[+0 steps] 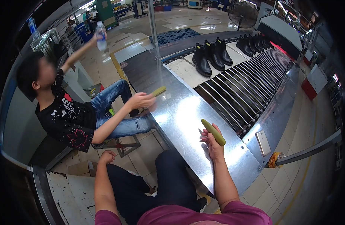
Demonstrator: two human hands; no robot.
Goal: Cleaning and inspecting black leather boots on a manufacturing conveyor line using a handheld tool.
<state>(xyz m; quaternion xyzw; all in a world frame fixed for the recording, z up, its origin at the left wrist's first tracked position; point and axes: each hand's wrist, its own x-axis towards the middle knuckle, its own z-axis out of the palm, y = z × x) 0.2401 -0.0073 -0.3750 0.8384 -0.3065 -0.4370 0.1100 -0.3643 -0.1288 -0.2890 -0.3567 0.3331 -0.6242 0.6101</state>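
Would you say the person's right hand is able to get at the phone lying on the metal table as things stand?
Probably yes. The phone lies flat on the bare steel table, just to the right of the right hand, with nothing between them. That hand already holds a yellow-green stick, though, which would hamper a grasp.

Right hand (213, 144): palm side hidden, so the grip on the yellow-green stick (213, 132) can't be read beyond fingers wrapped at its lower end. Left hand (107, 156): curled shut near the knee, anything inside not visible. Both upper arms cut off by the near edge.

Co-worker, left: face blurred; their near hand (140, 100) covers one end of a second stick (159, 91); the bottle (101, 35) in their raised hand is too small to tell contents.

Far boots (255, 43) merge into one dark mass, count unclear. Rollers (251, 80) run under the hood (280, 32), the far end hidden. Phone (263, 143) screen detail unreadable. Factory floor background too small and warped to resolve.
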